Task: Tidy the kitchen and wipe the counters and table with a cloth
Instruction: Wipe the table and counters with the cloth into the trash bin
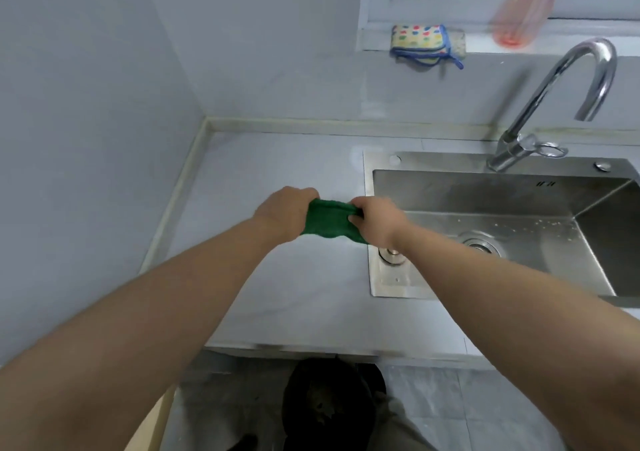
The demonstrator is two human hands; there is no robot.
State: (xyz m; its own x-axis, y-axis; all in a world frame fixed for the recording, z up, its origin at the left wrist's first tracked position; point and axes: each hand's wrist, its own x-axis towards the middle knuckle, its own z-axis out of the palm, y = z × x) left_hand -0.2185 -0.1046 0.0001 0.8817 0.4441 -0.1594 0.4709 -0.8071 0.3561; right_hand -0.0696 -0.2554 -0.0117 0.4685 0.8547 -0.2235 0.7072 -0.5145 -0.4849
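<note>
A green cloth [327, 220] is gripped at its two ends by the closed left hand [284, 213] and closed right hand [375, 220], held above the counter [277, 288] beside the sink [388, 277].

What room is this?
Most likely a kitchen: a steel sink with a curved tap set into a counter, and both hands holding a green cloth.
</note>
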